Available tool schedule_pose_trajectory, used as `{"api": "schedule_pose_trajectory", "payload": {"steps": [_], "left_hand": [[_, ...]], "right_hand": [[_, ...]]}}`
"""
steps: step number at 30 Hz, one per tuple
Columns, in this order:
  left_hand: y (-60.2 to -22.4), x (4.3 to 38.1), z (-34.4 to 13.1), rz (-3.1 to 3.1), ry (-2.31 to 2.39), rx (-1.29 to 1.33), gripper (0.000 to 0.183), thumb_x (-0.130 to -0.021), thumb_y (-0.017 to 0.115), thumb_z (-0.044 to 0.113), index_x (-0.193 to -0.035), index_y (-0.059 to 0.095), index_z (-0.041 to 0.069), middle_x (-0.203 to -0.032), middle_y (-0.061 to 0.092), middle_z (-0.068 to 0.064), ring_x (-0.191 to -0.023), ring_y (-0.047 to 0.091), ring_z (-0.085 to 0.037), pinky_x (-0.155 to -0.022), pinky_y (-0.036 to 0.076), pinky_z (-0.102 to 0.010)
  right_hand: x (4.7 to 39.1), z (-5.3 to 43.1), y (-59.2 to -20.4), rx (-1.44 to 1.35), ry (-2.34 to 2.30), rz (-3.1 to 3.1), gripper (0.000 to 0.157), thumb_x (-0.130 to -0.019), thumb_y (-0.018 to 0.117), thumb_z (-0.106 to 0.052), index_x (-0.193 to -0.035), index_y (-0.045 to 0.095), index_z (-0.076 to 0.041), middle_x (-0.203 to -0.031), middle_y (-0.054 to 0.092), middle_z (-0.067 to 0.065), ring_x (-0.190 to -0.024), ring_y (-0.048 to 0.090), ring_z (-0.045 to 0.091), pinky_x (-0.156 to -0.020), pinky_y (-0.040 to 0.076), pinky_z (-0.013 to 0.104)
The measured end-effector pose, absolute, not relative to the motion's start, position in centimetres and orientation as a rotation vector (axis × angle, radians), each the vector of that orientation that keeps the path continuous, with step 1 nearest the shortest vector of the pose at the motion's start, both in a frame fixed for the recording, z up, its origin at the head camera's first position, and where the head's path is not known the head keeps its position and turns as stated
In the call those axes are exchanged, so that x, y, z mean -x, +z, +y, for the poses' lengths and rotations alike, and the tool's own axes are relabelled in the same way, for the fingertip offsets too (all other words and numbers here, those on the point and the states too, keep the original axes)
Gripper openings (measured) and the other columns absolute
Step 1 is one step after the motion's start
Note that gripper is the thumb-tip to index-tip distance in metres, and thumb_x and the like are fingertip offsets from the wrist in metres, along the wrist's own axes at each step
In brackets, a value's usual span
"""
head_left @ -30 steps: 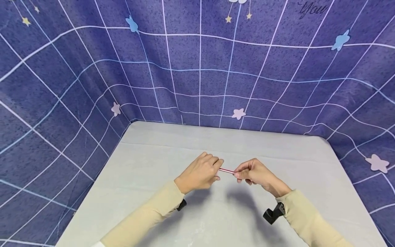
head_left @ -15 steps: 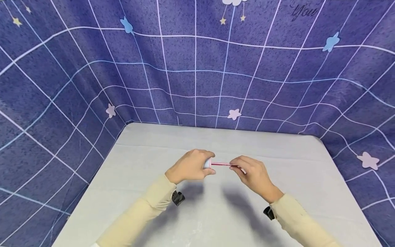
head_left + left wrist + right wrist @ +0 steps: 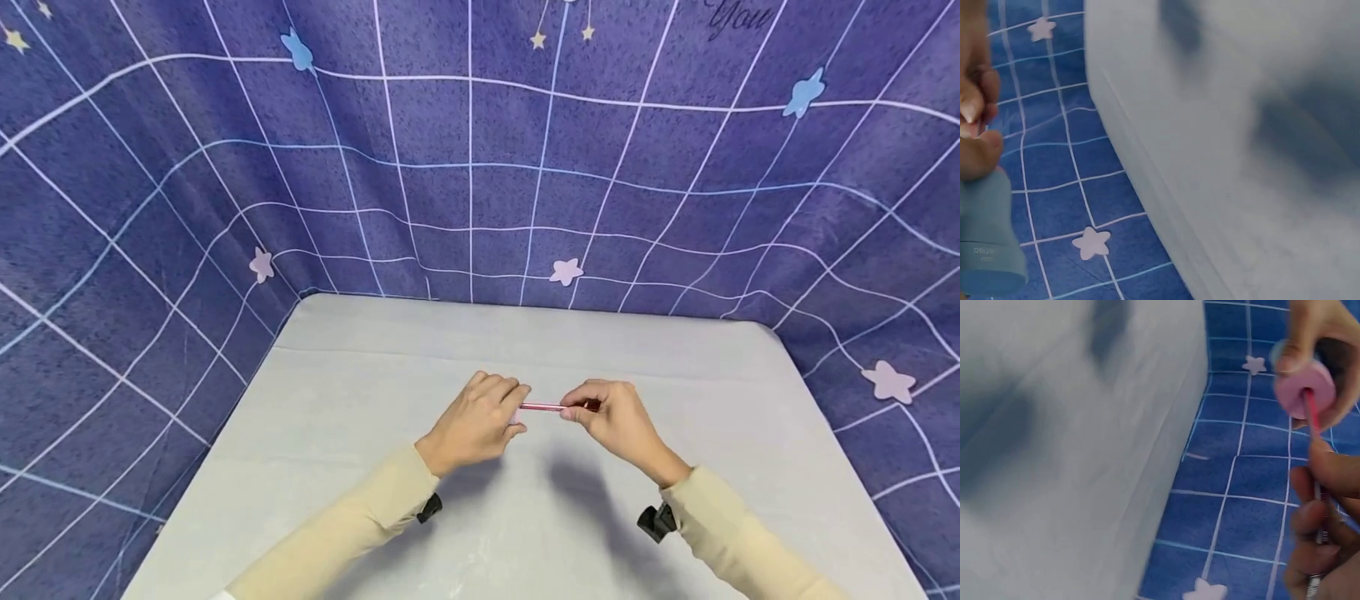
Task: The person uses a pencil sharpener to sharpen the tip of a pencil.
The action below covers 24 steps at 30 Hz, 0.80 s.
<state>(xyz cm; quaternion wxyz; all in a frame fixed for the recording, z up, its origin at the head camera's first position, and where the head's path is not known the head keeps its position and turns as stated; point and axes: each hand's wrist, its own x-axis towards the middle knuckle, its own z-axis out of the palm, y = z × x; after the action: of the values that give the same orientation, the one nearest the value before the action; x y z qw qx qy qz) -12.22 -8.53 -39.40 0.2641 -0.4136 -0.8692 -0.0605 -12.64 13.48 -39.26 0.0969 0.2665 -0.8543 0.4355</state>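
Note:
My left hand [image 3: 472,419] grips a small electric pencil sharpener, mostly covered by the fingers in the head view. Its rounded blue body [image 3: 988,234] shows in the left wrist view, and its pink end [image 3: 1297,387] with a hole shows in the right wrist view. A thin red pencil [image 3: 542,407] runs level from that hole across to my right hand [image 3: 618,423]. Thumb and fingers of the right hand pinch the pencil, the other fingers curling along its shaft. The pencil's tip is hidden inside the sharpener. Both hands are raised above the table.
Below the hands spreads a table [image 3: 360,350] under a pale grey cloth, with the hands' shadows on it. A purple-blue curtain [image 3: 435,200] with grid lines and stars hangs behind and at both sides. A black wrist camera [image 3: 657,522] sits under the right cuff.
Since half a second ago my left hand has rolled so its back faces up, covering the sharpener. The right hand has turned the other way, still pinching the pencil. The pencil stays in the hole.

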Motion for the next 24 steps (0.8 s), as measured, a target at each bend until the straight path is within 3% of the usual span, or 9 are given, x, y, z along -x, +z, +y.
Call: {"api": "schedule_pose_trajectory", "payload": {"steps": [3,7,12,19,24], "left_hand": [[-39.9,12.4,-8.4,-2.273,-0.059,1.137,0.046,-0.068,0.075,0.028,-0.104,0.058,0.005,-0.094,0.061,-0.005,-0.085,0.056,-0.018,-0.072,0.040,-0.028],[-40.4,12.3,-8.2,-2.179,0.056,1.187,0.041,-0.069,0.072,0.026,-0.100,0.057,0.005,-0.090,0.060,-0.005,-0.081,0.055,-0.019,-0.071,0.040,-0.028],[-41.0,12.1,-8.1,-2.129,0.094,1.245,0.036,-0.071,0.069,0.026,-0.098,0.057,0.005,-0.088,0.060,-0.005,-0.079,0.056,-0.018,-0.071,0.042,-0.027],[-40.0,12.5,-8.8,-2.344,-0.020,1.175,0.046,-0.070,0.072,0.032,-0.105,0.057,0.005,-0.095,0.061,-0.003,-0.083,0.056,-0.017,-0.075,0.041,-0.028],[-38.5,13.2,-9.4,-2.569,-0.167,1.129,0.047,-0.072,0.069,0.036,-0.108,0.059,0.007,-0.095,0.063,-0.001,-0.087,0.058,-0.014,-0.076,0.044,-0.029]], "right_hand": [[13.0,13.5,-39.1,-0.613,1.623,-2.697,0.007,-0.072,0.072,-0.006,-0.076,0.070,-0.002,-0.066,0.065,0.003,-0.050,0.047,0.003,-0.043,0.038,0.020],[13.3,13.9,-39.6,-0.369,2.047,-2.833,0.018,-0.073,0.069,-0.007,-0.084,0.067,0.008,-0.061,0.063,0.003,-0.043,0.041,0.007,-0.038,0.029,0.020],[13.5,14.6,-40.2,-0.298,2.202,-2.973,0.019,-0.074,0.067,-0.010,-0.085,0.066,0.006,-0.060,0.061,-0.001,-0.041,0.038,0.009,-0.036,0.022,0.020],[13.1,13.6,-40.1,-0.738,1.531,-2.819,0.010,-0.075,0.069,-0.011,-0.084,0.067,-0.007,-0.068,0.062,-0.002,-0.051,0.047,0.005,-0.044,0.039,0.020],[12.6,13.1,-40.5,-0.953,0.969,-2.470,0.019,-0.070,0.074,-0.009,-0.087,0.065,-0.013,-0.074,0.063,-0.007,-0.058,0.051,0.002,-0.050,0.043,0.020]]}}
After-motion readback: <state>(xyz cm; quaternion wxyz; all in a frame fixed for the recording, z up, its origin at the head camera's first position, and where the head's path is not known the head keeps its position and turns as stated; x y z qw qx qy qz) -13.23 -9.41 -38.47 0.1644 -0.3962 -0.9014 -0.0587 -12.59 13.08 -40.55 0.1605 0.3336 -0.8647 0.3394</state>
